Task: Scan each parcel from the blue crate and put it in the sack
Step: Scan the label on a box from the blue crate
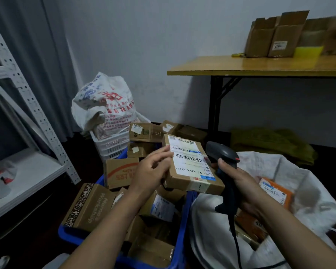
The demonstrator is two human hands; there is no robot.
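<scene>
My left hand (152, 169) holds a flat cardboard parcel (192, 178) by its left edge, white barcode label facing up, above the blue crate (179, 235). The crate is full of several brown parcels. My right hand (239, 179) grips a dark handheld scanner (222, 152) by its handle, with the scanner head just right of the parcel's label and its cable hanging down. The white sack (314, 193) lies open at the right, with an orange parcel (275, 193) and other boxes inside.
A white basket (111, 144) holding a printed white bag (105, 101) stands behind the crate. A metal shelf rack (27, 105) is at the left. A wooden folding table (260, 67) with cardboard boxes stands at the back right, with a green cloth (272, 142) under it.
</scene>
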